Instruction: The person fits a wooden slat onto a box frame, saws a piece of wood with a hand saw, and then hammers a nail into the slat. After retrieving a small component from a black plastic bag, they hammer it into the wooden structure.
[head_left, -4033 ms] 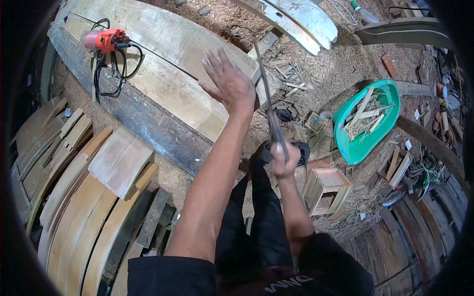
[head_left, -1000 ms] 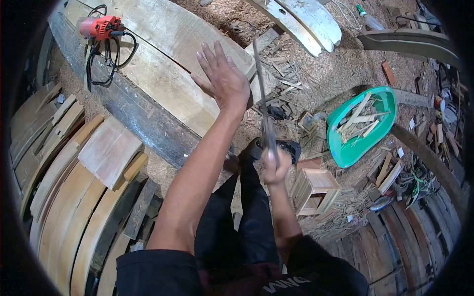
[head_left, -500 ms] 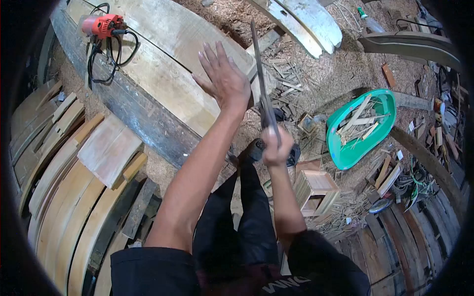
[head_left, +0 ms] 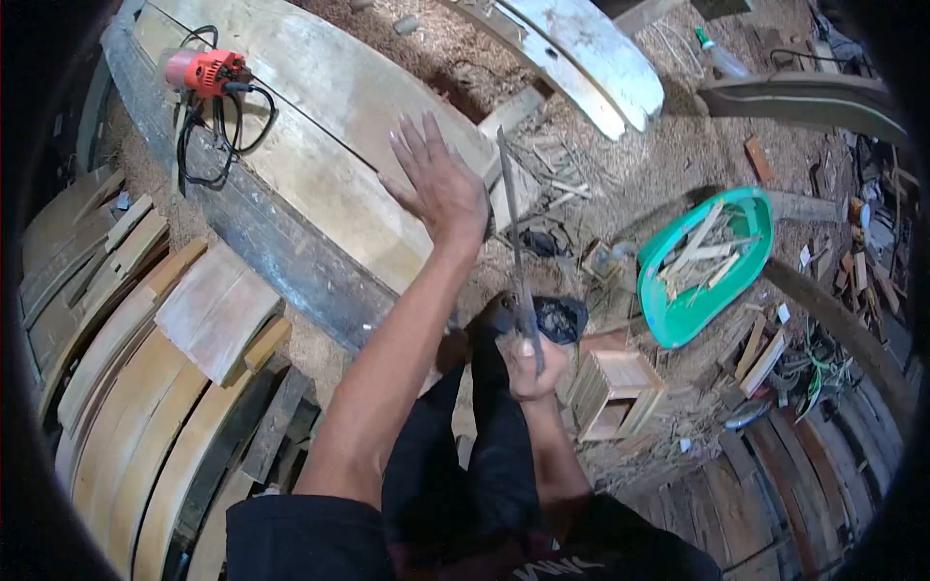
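Note:
My left hand (head_left: 441, 189) lies flat with fingers spread on a pale, wide wooden plank (head_left: 329, 77), close to its near right end. In my right hand (head_left: 535, 366) is the grip of a handsaw (head_left: 513, 218), its long thin blade seen almost edge-on. The blade points away from me, and its upper part is beside the plank's end. Its teeth are too fine to make out. A dark weathered timber (head_left: 281, 257) runs along the plank's left side.
An orange power tool (head_left: 208, 73) with a black cord rests on the plank. At right are a green tub (head_left: 668, 329) of wood scraps and a small wooden box (head_left: 620, 387). Curved boards (head_left: 145, 416) are stacked at left; shavings cover the floor.
My right hand has drawn the handsaw back toward my body, and its blade tip sits lower. My left hand stays on the plank. The view has shifted slightly.

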`<action>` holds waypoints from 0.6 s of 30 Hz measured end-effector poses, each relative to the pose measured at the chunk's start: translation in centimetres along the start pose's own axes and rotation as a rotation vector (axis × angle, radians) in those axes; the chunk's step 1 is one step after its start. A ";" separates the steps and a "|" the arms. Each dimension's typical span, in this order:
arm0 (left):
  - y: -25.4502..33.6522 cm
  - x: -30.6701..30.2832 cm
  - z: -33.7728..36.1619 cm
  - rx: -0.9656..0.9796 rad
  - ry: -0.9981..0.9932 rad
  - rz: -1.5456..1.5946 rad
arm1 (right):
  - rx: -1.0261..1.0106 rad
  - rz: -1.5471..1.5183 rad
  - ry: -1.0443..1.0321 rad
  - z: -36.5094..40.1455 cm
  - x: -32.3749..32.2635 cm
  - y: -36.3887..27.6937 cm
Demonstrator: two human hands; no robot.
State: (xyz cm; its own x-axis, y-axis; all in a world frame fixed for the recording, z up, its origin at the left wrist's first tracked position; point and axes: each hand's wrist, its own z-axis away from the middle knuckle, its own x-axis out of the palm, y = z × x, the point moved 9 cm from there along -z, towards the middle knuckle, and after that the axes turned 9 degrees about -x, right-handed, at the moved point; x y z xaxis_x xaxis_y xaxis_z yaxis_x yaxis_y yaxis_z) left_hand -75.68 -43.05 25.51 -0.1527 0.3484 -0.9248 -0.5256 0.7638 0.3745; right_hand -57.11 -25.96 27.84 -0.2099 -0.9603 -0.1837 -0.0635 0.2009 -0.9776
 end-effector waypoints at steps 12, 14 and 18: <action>0.7 1.1 2.0 -0.012 -0.107 -0.069 | 0.184 -0.293 0.113 -1.9 0.8 3.5; 0.3 1.0 2.1 -0.019 -0.115 -0.059 | 0.397 -0.775 0.237 -1.2 1.6 4.7; 0.3 1.1 2.2 0.015 -0.074 -0.025 | 0.605 -1.243 0.298 -1.6 1.4 6.1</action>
State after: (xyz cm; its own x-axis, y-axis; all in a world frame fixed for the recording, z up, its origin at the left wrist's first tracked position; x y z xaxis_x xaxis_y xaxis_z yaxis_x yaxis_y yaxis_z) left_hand -74.13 -41.26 24.78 -0.0767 0.3677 -0.9268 -0.5160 0.7807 0.3525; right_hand -59.31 -25.73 21.74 -0.5274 -0.3553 0.7718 0.0491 -0.9196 -0.3898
